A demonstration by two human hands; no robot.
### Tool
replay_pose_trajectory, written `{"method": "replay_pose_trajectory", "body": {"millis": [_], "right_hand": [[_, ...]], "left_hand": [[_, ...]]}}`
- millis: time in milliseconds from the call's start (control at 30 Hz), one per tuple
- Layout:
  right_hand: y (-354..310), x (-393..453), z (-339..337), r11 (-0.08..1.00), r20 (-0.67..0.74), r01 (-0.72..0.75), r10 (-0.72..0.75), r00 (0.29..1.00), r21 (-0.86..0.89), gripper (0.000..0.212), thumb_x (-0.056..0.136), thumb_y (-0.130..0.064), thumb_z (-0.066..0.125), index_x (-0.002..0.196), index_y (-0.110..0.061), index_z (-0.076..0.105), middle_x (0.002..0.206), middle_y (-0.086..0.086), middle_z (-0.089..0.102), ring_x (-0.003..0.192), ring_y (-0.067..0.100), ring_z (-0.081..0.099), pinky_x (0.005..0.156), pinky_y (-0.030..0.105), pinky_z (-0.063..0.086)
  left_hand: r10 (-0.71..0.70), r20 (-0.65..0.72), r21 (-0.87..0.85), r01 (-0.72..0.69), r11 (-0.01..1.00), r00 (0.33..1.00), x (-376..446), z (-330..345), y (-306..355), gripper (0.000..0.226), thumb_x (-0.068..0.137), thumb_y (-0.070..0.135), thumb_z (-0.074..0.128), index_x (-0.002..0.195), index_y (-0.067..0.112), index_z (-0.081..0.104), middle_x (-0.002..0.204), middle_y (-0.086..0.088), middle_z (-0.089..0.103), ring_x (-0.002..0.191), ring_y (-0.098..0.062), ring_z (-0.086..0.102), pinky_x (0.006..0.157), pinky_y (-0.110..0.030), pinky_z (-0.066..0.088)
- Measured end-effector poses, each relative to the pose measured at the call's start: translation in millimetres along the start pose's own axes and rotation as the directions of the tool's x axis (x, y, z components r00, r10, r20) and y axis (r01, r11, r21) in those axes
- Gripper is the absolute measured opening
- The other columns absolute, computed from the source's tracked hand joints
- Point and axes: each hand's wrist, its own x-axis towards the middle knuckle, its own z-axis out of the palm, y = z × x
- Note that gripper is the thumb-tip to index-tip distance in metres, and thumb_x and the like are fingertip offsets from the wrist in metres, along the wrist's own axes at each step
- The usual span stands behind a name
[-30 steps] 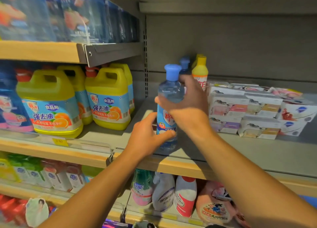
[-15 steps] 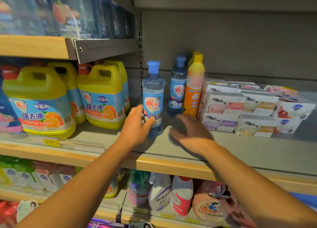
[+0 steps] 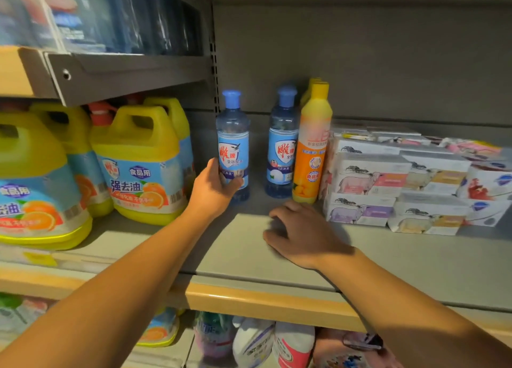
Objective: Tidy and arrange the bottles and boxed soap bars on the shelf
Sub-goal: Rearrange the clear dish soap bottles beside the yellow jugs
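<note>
A clear blue-capped bottle stands upright on the grey shelf, and my left hand grips its lower part. A second blue-capped bottle stands to its right, touching an orange-and-yellow bottle with another yellow one behind. Stacked white boxed soap bars fill the shelf's right side. My right hand hovers low over the shelf in front of the orange bottle, fingers relaxed, holding nothing.
Large yellow detergent jugs stand on the left of the same level. A dark upper shelf with blue packs overhangs them. Bottles fill the shelf below. Bare grey shelf lies before the soap boxes.
My right hand let go of the blue-capped bottle and dropped to the shelf. My left hand slid the bottle back and left, and keeps hold of its base.
</note>
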Motion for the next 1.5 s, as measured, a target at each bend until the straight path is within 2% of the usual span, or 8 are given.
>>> {"method": "replay_pose_trajectory", "body": {"millis": [67,233,367,600,900,1067,1267,1500], "right_hand": [[0,7,1,0.999,0.001,0.032,-0.032,0.999,-0.016,0.047,0.092,-0.053,0.046,0.128,-0.025,0.053,0.126,-0.004,0.052,0.118,0.018,0.046,0.091,0.028,0.036],[-2,30,1,0.998,0.006,0.064,-0.064,0.998,-0.012,0.047,0.093,-0.052,0.048,0.132,-0.026,0.05,0.127,-0.004,0.052,0.116,0.017,0.047,0.09,0.033,0.045],[-2,44,8,0.998,0.034,0.056,-0.056,0.998,0.014,0.048,0.092,-0.052,0.049,0.135,-0.029,0.048,0.134,-0.007,0.048,0.121,0.017,0.043,0.094,0.034,0.044],[3,46,20,0.995,-0.054,0.077,-0.074,0.996,0.07,0.048,0.089,-0.053,0.05,0.131,-0.031,0.053,0.13,-0.011,0.049,0.117,0.014,0.042,0.094,0.029,0.04],[5,48,23,0.991,-0.068,0.086,-0.079,0.995,0.105,0.047,0.087,-0.053,0.054,0.128,-0.031,0.054,0.126,-0.01,0.049,0.113,0.015,0.043,0.096,0.031,0.039],[5,48,22,0.989,-0.055,0.084,-0.078,0.995,0.121,0.047,0.087,-0.051,0.055,0.128,-0.03,0.055,0.127,-0.01,0.05,0.113,0.015,0.043,0.095,0.029,0.038],[4,48,20,0.99,-0.047,0.079,-0.074,0.996,0.115,0.046,0.087,-0.051,0.055,0.127,-0.029,0.055,0.127,-0.009,0.05,0.113,0.015,0.043,0.093,0.029,0.037],[5,49,22,0.991,-0.058,0.082,-0.076,0.995,0.104,0.045,0.087,-0.051,0.054,0.126,-0.03,0.055,0.126,-0.009,0.05,0.112,0.015,0.043,0.09,0.029,0.037]], "left_hand": [[-0.025,0.001,-0.034,0.026,0.999,1.0,17,6,-5,0.051,0.088,0.021,0.071,0.132,0.006,0.049,0.13,-0.011,0.06,0.119,-0.024,0.058,0.09,-0.028,0.046],[-0.064,-0.007,0.009,0.064,0.998,0.998,53,22,-19,0.047,0.092,0.021,0.066,0.133,0.005,0.049,0.129,-0.013,0.063,0.115,-0.027,0.061,0.082,-0.028,0.044],[-0.056,-0.031,0.013,0.057,0.998,0.998,77,32,-29,0.044,0.094,0.022,0.065,0.132,0.006,0.051,0.128,-0.013,0.063,0.115,-0.029,0.061,0.086,-0.029,0.045],[-0.156,-0.081,-0.047,0.152,0.987,0.984,115,56,-40,0.05,0.088,0.021,0.071,0.134,0.014,0.051,0.132,-0.007,0.061,0.12,-0.022,0.058,0.09,-0.028,0.04],[-0.156,-0.124,0.015,0.159,0.987,0.98,137,74,-45,0.057,0.078,0.029,0.081,0.126,0.01,0.055,0.127,-0.011,0.064,0.116,-0.028,0.06,0.094,-0.037,0.048],[-0.154,-0.131,0.004,0.156,0.988,0.979,134,73,-46,0.055,0.081,0.026,0.079,0.127,0.012,0.055,0.129,-0.009,0.063,0.117,-0.026,0.059,0.089,-0.031,0.044],[-0.155,-0.155,0.028,0.161,0.987,0.976,130,72,-42,0.055,0.083,0.024,0.077,0.13,0.01,0.053,0.132,-0.011,0.061,0.121,-0.028,0.057,0.099,-0.039,0.046],[-0.163,-0.168,0.034,0.171,0.985,0.972,130,72,-41,0.056,0.082,0.024,0.077,0.131,0.01,0.053,0.132,-0.011,0.06,0.121,-0.028,0.057,0.099,-0.04,0.046]]}}
